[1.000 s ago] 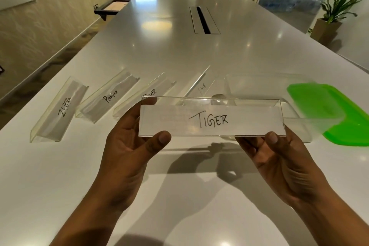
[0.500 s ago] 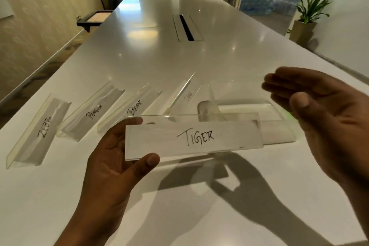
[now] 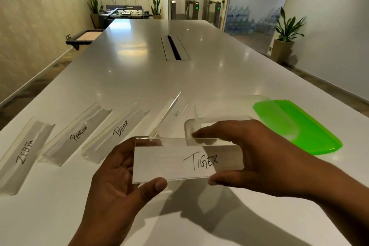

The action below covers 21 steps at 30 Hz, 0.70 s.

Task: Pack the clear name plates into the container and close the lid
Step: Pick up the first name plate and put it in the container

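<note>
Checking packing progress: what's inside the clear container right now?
The clear container looks empty through its walls and far floor; the right hand and TIGER plate cover its near part.

container mouth open, green lid beside

Only 2 bare forearms and 2 bare hands show of the person, entering from the bottom edge: the left hand rises from about 6 o'clock and the right hand comes in from about 4 o'clock. No sleeve, cuff, glove, watch, ring or bracelet covers any visible part, and each arm is bare right to the picture's edge. The fingernails that show, on the left thumb and on the right fingertips, are short and unpainted, and the knuckle creases are plain to see.
</note>
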Tool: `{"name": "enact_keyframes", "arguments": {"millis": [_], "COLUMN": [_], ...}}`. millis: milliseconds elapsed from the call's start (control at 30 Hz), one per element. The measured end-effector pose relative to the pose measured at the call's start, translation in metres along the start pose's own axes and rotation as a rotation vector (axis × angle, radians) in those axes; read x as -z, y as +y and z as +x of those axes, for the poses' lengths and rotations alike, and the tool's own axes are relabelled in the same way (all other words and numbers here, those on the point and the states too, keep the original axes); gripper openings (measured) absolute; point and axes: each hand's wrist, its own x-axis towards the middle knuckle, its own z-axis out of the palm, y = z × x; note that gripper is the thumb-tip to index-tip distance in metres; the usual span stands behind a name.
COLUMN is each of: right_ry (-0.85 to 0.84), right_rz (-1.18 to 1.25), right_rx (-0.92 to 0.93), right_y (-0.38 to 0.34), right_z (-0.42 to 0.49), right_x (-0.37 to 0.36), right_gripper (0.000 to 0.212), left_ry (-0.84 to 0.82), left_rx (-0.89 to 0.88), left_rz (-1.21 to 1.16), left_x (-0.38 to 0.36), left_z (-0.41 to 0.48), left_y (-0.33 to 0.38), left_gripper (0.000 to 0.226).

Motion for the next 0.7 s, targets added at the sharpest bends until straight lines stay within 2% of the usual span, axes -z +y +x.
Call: {"name": "enact_keyframes", "arguments": {"millis": [167,267,333,400,467,533,700], "right_ry": [-0.012,-0.002,0.029,0.055,0.059,0.056,0.044], "right_rz": [-0.055,-0.119,-0.179,-0.211,-0.214,-0.229,-0.349], "right_rx": [0.02,0.036,0.03,0.014,-0.013,-0.061,-0.151], "right_y": [0.001,0.003,0.007,0.015,0.027,0.043,0.092], "right_z": [0.003,0.004,0.007,0.01,0.016,0.022,0.038], "right_x": [0.005,0.009,0.016,0.025,0.034,0.04,0.047], "right_gripper": [0.067,0.065,0.065,0.066,0.067,0.069,0.07], "left_ry": [0.001,-0.037,-0.064,-0.049,-0.04,-0.058,-0.089], "left_rx": [-0.025,-0.016,0.012,0.018,0.011,0.028,0.067], "left_rz": [0.0,-0.001,0.027,0.227,0.546,0.811,1.184], "left_x": [-0.003,0.001,0.008,0.017,0.025,0.033,0.048], "left_z": [0.0,0.003,0.004,0.005,0.004,0.002,-0.003], "left_y": [-0.001,-0.007,-0.014,-0.023,-0.033,-0.046,-0.09], "left_gripper": [0.072,0.098,0.105,0.089,0.079,0.083,0.098]}}
